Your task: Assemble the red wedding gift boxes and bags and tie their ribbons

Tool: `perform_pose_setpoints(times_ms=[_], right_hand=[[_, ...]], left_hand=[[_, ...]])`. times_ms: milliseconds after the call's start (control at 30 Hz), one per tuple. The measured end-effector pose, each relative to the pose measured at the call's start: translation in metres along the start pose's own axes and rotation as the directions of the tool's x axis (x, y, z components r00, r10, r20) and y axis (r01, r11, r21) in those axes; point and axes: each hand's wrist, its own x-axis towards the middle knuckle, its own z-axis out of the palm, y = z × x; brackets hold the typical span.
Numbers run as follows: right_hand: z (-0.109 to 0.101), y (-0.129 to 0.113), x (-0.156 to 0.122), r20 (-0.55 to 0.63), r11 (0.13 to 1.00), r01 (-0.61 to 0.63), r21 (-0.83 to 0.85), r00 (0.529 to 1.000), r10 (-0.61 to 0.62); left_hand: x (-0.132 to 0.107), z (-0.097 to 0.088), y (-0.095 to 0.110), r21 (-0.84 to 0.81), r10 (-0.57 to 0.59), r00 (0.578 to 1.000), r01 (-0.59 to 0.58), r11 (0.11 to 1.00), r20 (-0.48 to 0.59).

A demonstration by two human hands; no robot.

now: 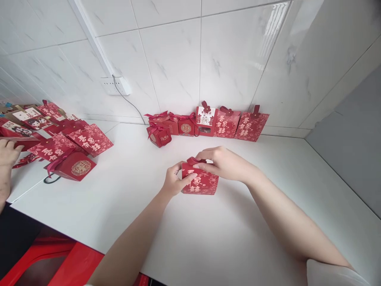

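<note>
A red gift box (205, 184) with pale printed characters and flower patterns stands upright on the white table in front of me. My left hand (175, 180) grips its left side, thumb pressed on the front panel. At the top edge, my right hand (218, 162) pinches a dark red ribbon strap (193, 160), its fingers bent over the box's upper rim. The back of the box and some fingertips of both hands are hidden.
Against the tiled wall stands a row of red gift boxes (228, 124). More boxes (89, 139) are heaped at the left, where another person's hand (7, 155) reaches in. A cable hangs from a wall socket (116, 85). A red chair (71, 262) stands below the table's front edge.
</note>
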Motion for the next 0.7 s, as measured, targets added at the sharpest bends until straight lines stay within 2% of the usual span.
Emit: perform_pose_setpoints(times_ms=[133,267,333,433,567,700], right_hand=[[0.003,0.004,0.002,-0.106,0.986,-0.056,0.155,0.992,0.072],[0.002,0.006,0.002,-0.083,0.931,-0.190,0.312,0.970,0.226],[0.001,0.006,0.001,-0.069,0.901,-0.222,0.372,0.962,0.266],[-0.001,0.006,0.000,-0.065,0.895,-0.211,0.394,0.965,0.256],[-0.001,0.008,-0.003,0.055,0.930,-0.193,0.313,0.981,0.186],[0.007,0.012,-0.005,0.037,0.936,-0.194,0.295,0.981,0.192]], left_hand=[[0.000,0.000,0.001,-0.085,-0.041,0.999,0.042,0.996,0.003],[-0.001,-0.001,0.002,-0.118,-0.065,0.998,0.068,0.991,0.028],[-0.001,-0.002,0.001,-0.119,-0.073,0.997,0.076,0.990,0.029],[-0.001,-0.003,-0.002,-0.109,-0.093,0.995,0.095,0.990,0.017],[-0.001,-0.004,-0.002,-0.106,-0.080,0.997,0.080,0.991,0.001],[-0.001,-0.006,0.013,-0.013,0.023,0.998,-0.024,1.000,-0.058]])
